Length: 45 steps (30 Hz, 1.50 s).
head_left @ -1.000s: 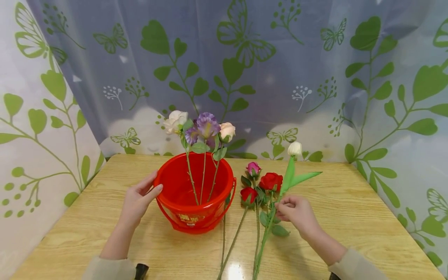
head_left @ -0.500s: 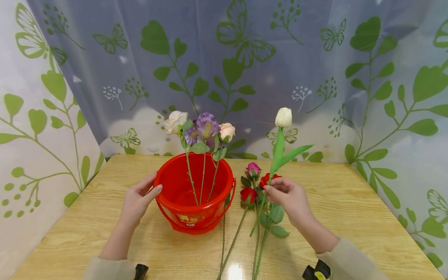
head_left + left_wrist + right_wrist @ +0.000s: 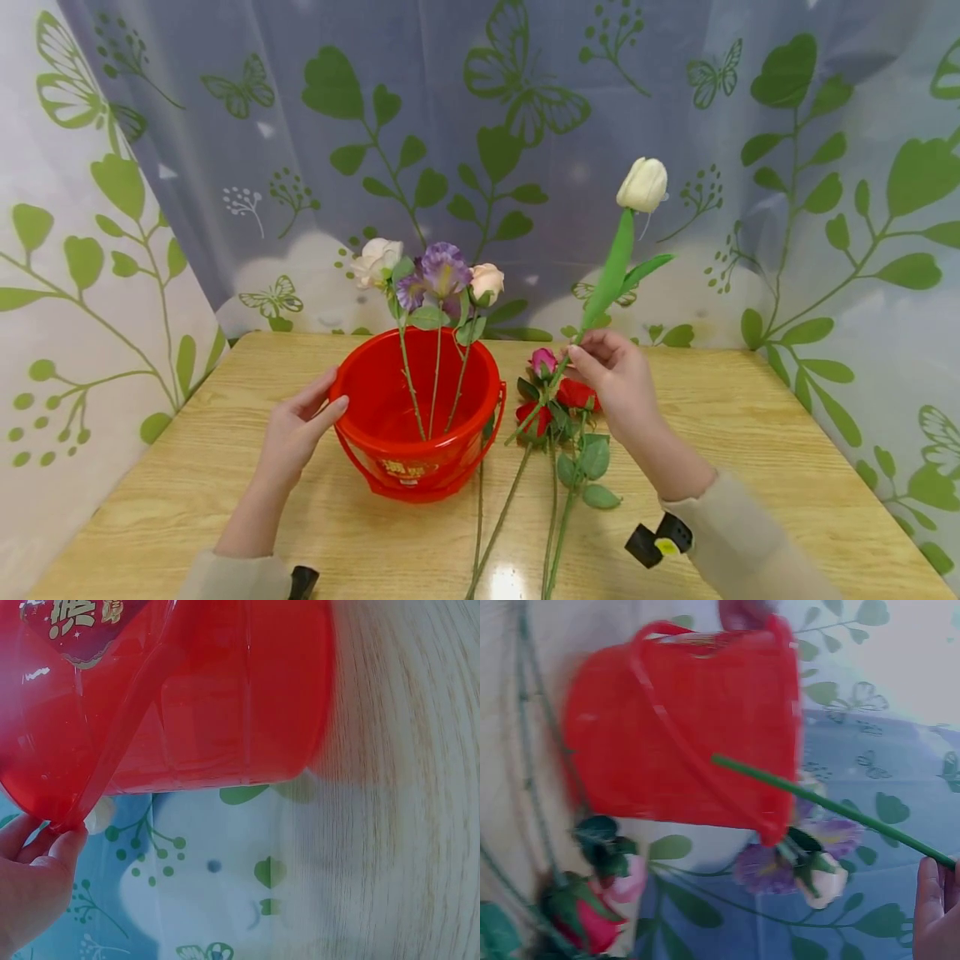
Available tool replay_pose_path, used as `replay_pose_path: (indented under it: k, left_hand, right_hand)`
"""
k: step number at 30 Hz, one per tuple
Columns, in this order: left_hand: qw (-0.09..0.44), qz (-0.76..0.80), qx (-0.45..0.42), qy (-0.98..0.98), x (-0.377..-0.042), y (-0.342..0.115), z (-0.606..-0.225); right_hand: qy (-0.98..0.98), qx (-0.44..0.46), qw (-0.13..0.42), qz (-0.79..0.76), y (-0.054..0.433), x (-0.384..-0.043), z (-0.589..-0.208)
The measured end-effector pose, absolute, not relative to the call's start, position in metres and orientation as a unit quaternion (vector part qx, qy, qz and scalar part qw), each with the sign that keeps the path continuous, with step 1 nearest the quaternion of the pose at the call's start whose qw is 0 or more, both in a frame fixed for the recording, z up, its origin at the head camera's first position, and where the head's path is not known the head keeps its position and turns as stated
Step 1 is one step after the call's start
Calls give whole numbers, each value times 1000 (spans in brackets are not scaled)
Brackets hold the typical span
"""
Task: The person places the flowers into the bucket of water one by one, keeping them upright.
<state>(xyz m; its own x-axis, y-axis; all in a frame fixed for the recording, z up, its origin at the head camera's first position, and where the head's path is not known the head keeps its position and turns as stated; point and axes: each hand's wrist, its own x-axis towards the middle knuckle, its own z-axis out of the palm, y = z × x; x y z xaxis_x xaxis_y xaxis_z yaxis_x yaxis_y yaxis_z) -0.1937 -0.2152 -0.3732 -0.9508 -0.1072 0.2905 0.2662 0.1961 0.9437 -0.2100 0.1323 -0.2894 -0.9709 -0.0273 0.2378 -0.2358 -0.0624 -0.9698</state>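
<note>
Your left hand point(image 3: 295, 435) pinches the red bucket point(image 3: 444, 460) at its rim, likely to steady it. Your right hand point(image 3: 624, 385), fingertips drawn together, pinches one white tulip point(image 3: 611, 271) mid-stem, right of the bucket, probably leaving its tip free. Beneath lie two red roses point(image 3: 576, 395), one pink rose point(image 3: 542, 362); the bucket holds three: white bloom point(image 3: 377, 262), purple iris point(image 3: 446, 268), peach rosebud point(image 3: 487, 282).
</note>
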Motion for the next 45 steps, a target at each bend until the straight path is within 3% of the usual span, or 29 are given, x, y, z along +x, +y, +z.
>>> replay_pose_path:
  k: [16,31,45]
  left_hand:
    - [150,-630,-53,-760,-194,-216,-372]
    - [148,-634,-61,-757,-194,-216,-372]
    - [160,-631,-71,-756,-195,-217,-374]
  right_hand:
    - [-592,115,92,793,112,-228,-253]
    - [-643,115,94,752,68,-248,-276]
    - [-692,113,70,709,48,-245,-308]
